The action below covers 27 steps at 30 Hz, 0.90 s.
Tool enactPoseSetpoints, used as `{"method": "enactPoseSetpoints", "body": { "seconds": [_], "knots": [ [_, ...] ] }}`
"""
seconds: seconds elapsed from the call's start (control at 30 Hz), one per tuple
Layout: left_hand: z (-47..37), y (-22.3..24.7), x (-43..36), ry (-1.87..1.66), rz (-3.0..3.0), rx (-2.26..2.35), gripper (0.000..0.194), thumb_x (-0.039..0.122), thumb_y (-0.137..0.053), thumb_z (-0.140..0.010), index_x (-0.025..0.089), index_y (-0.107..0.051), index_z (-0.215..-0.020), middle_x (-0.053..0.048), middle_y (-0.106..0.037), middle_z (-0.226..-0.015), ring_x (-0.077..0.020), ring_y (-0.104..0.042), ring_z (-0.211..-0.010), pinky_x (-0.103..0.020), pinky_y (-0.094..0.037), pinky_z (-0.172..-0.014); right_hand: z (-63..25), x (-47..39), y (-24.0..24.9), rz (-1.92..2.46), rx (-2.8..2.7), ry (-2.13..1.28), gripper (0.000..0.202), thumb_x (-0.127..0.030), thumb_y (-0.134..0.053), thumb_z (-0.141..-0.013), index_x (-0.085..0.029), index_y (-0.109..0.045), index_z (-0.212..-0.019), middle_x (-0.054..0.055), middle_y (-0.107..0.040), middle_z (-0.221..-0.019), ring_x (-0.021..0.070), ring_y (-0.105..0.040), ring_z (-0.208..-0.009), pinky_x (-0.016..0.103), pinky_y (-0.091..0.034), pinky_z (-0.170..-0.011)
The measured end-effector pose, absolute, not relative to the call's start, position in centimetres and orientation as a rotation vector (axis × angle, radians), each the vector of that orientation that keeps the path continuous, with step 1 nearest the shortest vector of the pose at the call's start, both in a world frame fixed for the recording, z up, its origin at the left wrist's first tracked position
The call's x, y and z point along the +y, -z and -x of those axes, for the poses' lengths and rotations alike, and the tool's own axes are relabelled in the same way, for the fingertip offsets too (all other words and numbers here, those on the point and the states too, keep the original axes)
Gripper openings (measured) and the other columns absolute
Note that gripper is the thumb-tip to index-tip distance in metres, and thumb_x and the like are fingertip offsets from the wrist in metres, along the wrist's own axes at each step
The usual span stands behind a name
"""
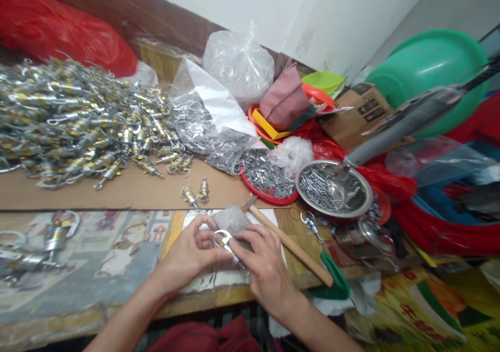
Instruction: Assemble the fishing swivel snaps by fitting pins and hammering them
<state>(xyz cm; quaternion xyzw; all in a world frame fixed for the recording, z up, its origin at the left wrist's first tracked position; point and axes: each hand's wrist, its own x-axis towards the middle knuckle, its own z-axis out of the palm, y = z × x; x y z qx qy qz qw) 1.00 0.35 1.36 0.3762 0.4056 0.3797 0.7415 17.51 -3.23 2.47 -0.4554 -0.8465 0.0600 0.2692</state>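
Near the table's front edge, my left hand [191,250] and my right hand [267,266] are closed on one hook bolt [222,238] with a silver open hook and a brass-coloured part. The hook points up and left, while my right fingers cover much of the shank. Just behind the hands lies a grey block [232,217] on a pale sheet. A hammer [292,248] with a wooden handle rests to the right of my right hand. Beyond the block, two hook bolts [190,197] are on the brown cardboard [156,193].
A large heap of hook bolts [89,117] covers the back left. At right stand a red tray [289,200] of small metal pieces and a steel bowl [369,206] of metal pins. A grey tool [398,123] slants above the bowl. More bolts [39,253] lie at left.
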Motion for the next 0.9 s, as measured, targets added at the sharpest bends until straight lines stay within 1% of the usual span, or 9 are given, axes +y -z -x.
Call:
{"method": "enactPoseSetpoints", "body": {
  "seconds": [0.13, 0.23, 0.3, 0.37, 0.47, 0.53, 0.7, 0.83, 0.9],
  "knots": [
    [-1.0, -1.4, 0.3, -0.831, -0.812, 0.887, 0.047, 0.017, -0.076, -0.052, 0.022, -0.037, -0.079, 0.005, -0.065, -0.065, -0.0161, -0.065, -0.064, -0.030, -0.050, -0.064, -18.8, -3.3, -1.9, 1.230, -2.171, -0.274, 0.045, -0.006, -0.038, -0.080, -0.029, -0.055, -0.115, 0.007, -0.053, -0.108, 0.0211, -0.046, -0.103, 0.039, -0.040, -0.083],
    [-1.0, -1.3, 0.3, -0.828, -0.796, 0.894, 0.050, 0.015, -0.077, -0.049, 0.023, -0.037, -0.078, 0.005, -0.066, -0.066, -0.0178, -0.066, -0.065, -0.032, -0.051, -0.064, -21.6, -2.1, -1.5, 1.423, -1.947, -0.190, 0.035, -0.013, -0.040, -0.084, -0.023, -0.055, -0.114, 0.009, -0.052, -0.109, 0.0203, -0.049, -0.102, 0.037, -0.041, -0.084],
    [-1.0, -1.3, 0.3, -0.835, -0.794, 0.902, 0.051, 0.014, -0.077, -0.049, 0.023, -0.037, -0.078, 0.005, -0.066, -0.067, -0.0176, -0.066, -0.065, -0.032, -0.051, -0.064, -23.6, -1.3, -1.0, 1.676, -1.943, -0.114, 0.032, -0.020, -0.046, -0.083, -0.017, -0.054, -0.113, 0.011, -0.056, -0.099, 0.0222, -0.053, -0.094, 0.037, -0.042, -0.080],
    [-1.0, -1.2, 0.3, -0.844, -0.792, 0.911, 0.050, 0.013, -0.077, -0.050, 0.023, -0.037, -0.078, 0.005, -0.066, -0.067, -0.0175, -0.067, -0.066, -0.031, -0.051, -0.064, -24.9, -0.7, -0.6, 1.850, -2.069, -0.125, 0.028, -0.026, -0.048, -0.082, -0.014, -0.058, -0.105, 0.009, -0.059, -0.086, 0.0222, -0.057, -0.083, 0.035, -0.045, -0.072],
    [-1.0, -1.3, 0.3, -0.842, -0.788, 0.916, 0.050, 0.013, -0.076, -0.050, 0.023, -0.037, -0.079, 0.006, -0.066, -0.067, -0.0180, -0.067, -0.066, -0.031, -0.051, -0.065, -25.3, -0.7, -0.2, 1.882, -2.169, -0.191, 0.021, -0.025, -0.044, -0.084, -0.015, -0.062, -0.087, 0.006, -0.060, -0.074, 0.0192, -0.060, -0.071, 0.029, -0.045, -0.062],
    [-1.0, -1.3, 0.2, -0.836, -0.789, 0.929, 0.050, 0.013, -0.077, -0.049, 0.023, -0.037, -0.078, 0.006, -0.066, -0.067, -0.0182, -0.067, -0.066, -0.032, -0.051, -0.065, -25.2, -1.1, -0.4, 1.859, -2.166, -0.201, 0.020, -0.024, -0.042, -0.084, -0.015, -0.060, -0.082, 0.005, -0.061, -0.074, 0.0178, -0.060, -0.070, 0.026, -0.045, -0.061],
    [-0.9, -1.2, 0.3, -0.849, -0.807, 0.938, 0.049, 0.014, -0.077, -0.049, 0.022, -0.039, -0.078, 0.005, -0.066, -0.067, -0.0176, -0.067, -0.065, -0.031, -0.051, -0.064, -25.4, -3.1, -2.8, 1.818, -2.003, -0.166, 0.015, -0.027, -0.049, -0.081, -0.020, -0.055, -0.094, 0.003, -0.066, -0.080, 0.0183, -0.063, -0.069, 0.026, -0.047, -0.059],
    [-1.0, -1.3, 0.3, -0.838, -0.800, 0.935, 0.050, 0.013, -0.077, -0.049, 0.022, -0.038, -0.078, 0.005, -0.067, -0.067, -0.0181, -0.067, -0.065, -0.032, -0.051, -0.064, -24.8, -5.3, -5.1, 1.481, -2.052, -0.143, 0.036, -0.017, -0.048, -0.083, -0.024, -0.046, -0.118, 0.005, -0.062, -0.101, 0.0164, -0.061, -0.088, 0.024, -0.047, -0.073],
    [-1.1, -1.5, 0.3, -0.829, -0.797, 0.940, 0.050, 0.013, -0.077, -0.049, 0.022, -0.037, -0.078, 0.004, -0.067, -0.067, -0.0187, -0.067, -0.065, -0.033, -0.051, -0.065, -24.1, -6.2, -5.5, 1.349, -2.121, -0.088, 0.048, -0.010, -0.045, -0.083, -0.027, -0.038, -0.128, 0.006, -0.061, -0.100, 0.0153, -0.060, -0.087, 0.024, -0.047, -0.072]
  ]
}}
